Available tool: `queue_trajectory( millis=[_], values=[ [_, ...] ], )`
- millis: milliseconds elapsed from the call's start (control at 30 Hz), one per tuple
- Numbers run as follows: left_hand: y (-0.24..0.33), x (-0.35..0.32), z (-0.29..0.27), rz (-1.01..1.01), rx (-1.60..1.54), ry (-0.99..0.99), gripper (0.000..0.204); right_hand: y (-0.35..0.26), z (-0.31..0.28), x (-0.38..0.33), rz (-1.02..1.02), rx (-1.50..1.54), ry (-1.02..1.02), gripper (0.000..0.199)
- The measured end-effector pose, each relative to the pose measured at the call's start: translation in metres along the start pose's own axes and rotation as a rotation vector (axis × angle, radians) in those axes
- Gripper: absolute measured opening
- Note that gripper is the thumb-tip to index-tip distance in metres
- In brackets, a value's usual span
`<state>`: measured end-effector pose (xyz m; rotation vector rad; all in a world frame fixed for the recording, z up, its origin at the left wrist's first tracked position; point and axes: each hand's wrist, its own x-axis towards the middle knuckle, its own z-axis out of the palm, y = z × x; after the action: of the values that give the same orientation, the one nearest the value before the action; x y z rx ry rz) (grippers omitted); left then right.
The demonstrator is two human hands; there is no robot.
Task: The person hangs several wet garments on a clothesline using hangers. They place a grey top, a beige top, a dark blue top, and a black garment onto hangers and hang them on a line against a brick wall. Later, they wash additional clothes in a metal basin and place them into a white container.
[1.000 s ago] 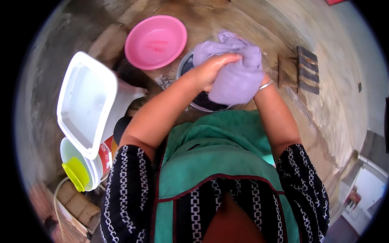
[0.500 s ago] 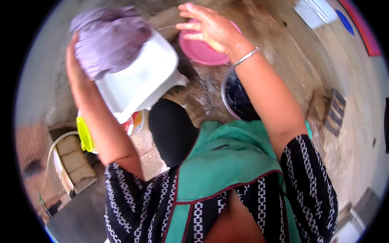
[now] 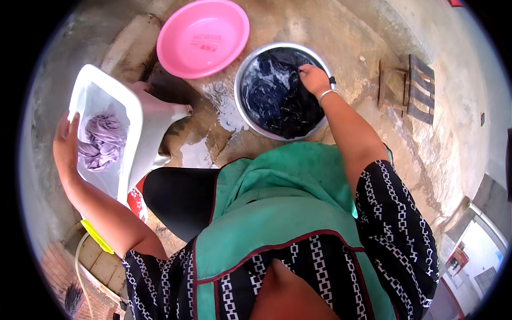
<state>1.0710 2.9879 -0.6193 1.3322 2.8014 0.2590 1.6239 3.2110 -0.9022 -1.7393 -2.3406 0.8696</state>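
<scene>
A crumpled purple cloth point(image 3: 104, 140) lies down inside a white plastic washtub point(image 3: 137, 109) on legs, at my left. My left hand point(image 3: 66, 144) is at the tub's outer left rim, with fingers and thumb bent around the edge. In front of me to the right, a round metal basin point(image 3: 240, 109) holds dark wet cloth point(image 3: 277, 98) in sudsy water. My right hand point(image 3: 316, 81), with a silver bangle at the wrist, is closed at the basin's right side. Its fingertips pinch the dark cloth.
A pink plastic basin point(image 3: 205, 40) stands beyond the tub, left of the metal basin. At the right is a small slatted wooden stool point(image 3: 420, 89). A yellow-green rim point(image 3: 97, 236) and a pale hose point(image 3: 78, 261) show below my left forearm. The floor has wet patches point(image 3: 196, 153).
The purple cloth, bunched up high beside my left hand before, now lies low in the tub. My right hand has gone from open in the air to the dark cloth. The view has shifted.
</scene>
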Motion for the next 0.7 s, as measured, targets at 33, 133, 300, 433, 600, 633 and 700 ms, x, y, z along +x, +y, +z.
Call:
queue_trajectory(
  millis=[33,133,300,433,600,633,700],
  values=[
    [0.037,-0.010,0.002,0.022,-0.102,0.001,0.052,-0.009,0.012,-0.004,-0.037,-0.052,-0.030,0.028],
    [0.118,-0.036,-0.006,0.032,-0.118,-0.088,0.050,-0.069,0.037,-0.041,-0.246,-0.172,-0.213,0.041],
    [0.131,-0.037,-0.020,0.135,-0.063,0.080,0.047,-0.079,0.111,-0.058,-0.227,-0.423,-0.169,0.065],
    [0.198,-0.075,0.005,0.361,-0.268,0.238,0.037,-0.056,0.104,-0.027,-0.100,-0.225,-0.186,0.046],
    [0.247,-0.099,0.101,0.440,-0.624,-0.415,0.041,-0.062,0.009,-0.039,-0.021,0.508,-0.126,0.046],
    [0.250,-0.101,0.128,0.471,-0.641,-0.533,0.046,-0.081,-0.028,-0.049,-0.027,0.673,-0.153,0.043],
    [0.261,-0.114,0.171,0.589,-0.667,-0.390,0.054,-0.103,-0.085,-0.061,-0.165,0.681,-0.125,0.036]
  ],
)
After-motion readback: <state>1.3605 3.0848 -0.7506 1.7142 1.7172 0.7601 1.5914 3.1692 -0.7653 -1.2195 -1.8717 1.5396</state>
